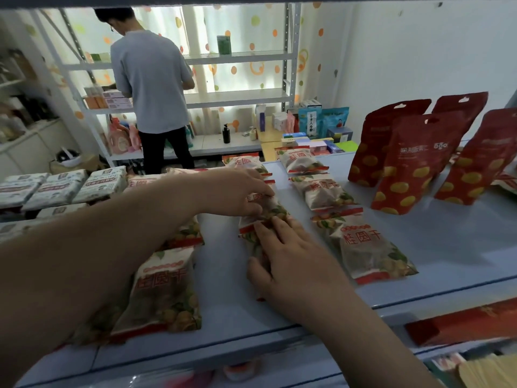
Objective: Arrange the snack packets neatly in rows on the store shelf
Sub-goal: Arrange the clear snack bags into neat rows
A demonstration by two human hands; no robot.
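Light enters from the curtain [243,37] at upper centre, which glows almost white and loses detail. The person [151,79] in front of it stands backlit and dull. The near shelf [447,247] is dimmer, bluish, with soft shadows beside the packets [366,247]. The forearm [70,261] at lower left is dark and smeared. Wide-angle distortion bows the shelf's front edge and tilts the rack [291,51] uprights. The bottom strip and left edge of the frame are blurred, and fine print is mushy throughout.

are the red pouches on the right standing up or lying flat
Standing. The red pouches rest on their bottom edges on the shelf, hang holes on top.
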